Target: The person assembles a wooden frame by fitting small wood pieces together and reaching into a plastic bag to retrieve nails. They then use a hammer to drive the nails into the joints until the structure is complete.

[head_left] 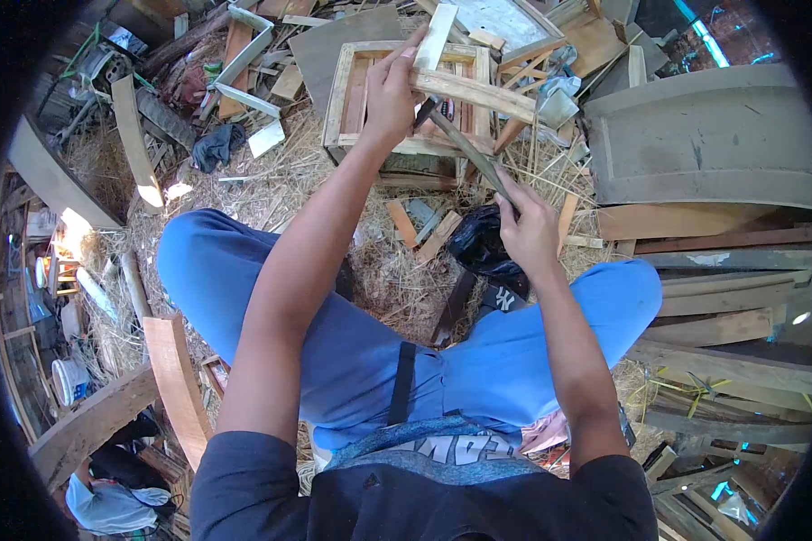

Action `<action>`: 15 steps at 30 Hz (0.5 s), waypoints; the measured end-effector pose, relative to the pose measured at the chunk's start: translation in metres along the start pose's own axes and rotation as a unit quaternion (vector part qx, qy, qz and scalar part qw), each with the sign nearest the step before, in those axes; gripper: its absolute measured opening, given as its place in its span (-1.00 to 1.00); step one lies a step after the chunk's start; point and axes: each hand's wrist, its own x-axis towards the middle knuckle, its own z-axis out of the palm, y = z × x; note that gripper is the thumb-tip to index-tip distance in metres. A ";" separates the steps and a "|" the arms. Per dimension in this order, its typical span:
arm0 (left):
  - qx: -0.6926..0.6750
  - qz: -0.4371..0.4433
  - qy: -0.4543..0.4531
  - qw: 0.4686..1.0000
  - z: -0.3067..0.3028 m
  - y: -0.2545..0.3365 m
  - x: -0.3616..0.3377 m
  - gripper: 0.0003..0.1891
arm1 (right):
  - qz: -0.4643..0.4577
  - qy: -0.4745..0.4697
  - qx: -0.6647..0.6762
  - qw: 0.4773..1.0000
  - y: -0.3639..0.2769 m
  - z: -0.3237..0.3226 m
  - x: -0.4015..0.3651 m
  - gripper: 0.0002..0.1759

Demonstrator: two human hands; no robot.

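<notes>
My left hand (391, 97) is closed around the end of a pale wooden bar (478, 94), where a lighter flat strip (436, 38) meets it at an angle. My right hand (529, 227) grips the handle of a hammer (467, 147). Its dark head lies just under the bar, close to my left fingers. Beneath both hands stands a box-like wooden frame (336, 95) with an open, slatted top. The bar overlaps the frame's right part in this view.
Straw and wood offcuts (415, 221) litter the ground between my knees, beside a black plastic bag (483, 242). Long boards (722, 284) are stacked at right under a large curved panel (708, 135). Another person (117, 500) is at lower left.
</notes>
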 end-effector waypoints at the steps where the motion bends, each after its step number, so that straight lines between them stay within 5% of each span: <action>1: -0.039 -0.008 0.005 0.999 0.001 0.001 0.000 -0.50 | 0.000 -0.001 0.001 1.000 0.002 0.000 0.000 -0.46; 8: 0.066 0.016 -0.003 0.998 0.005 0.007 -0.001 -0.48 | 0.008 -0.022 -0.011 1.000 -0.007 -0.007 0.002 -0.46; 10: 0.191 0.104 0.005 0.976 0.007 0.009 -0.002 -0.48 | 0.020 -0.031 -0.013 0.999 -0.008 -0.008 0.002 -0.46; 15: 0.212 0.121 0.006 0.970 0.005 0.001 0.001 -0.48 | 0.024 -0.052 -0.031 0.998 -0.002 -0.009 -0.003 -0.42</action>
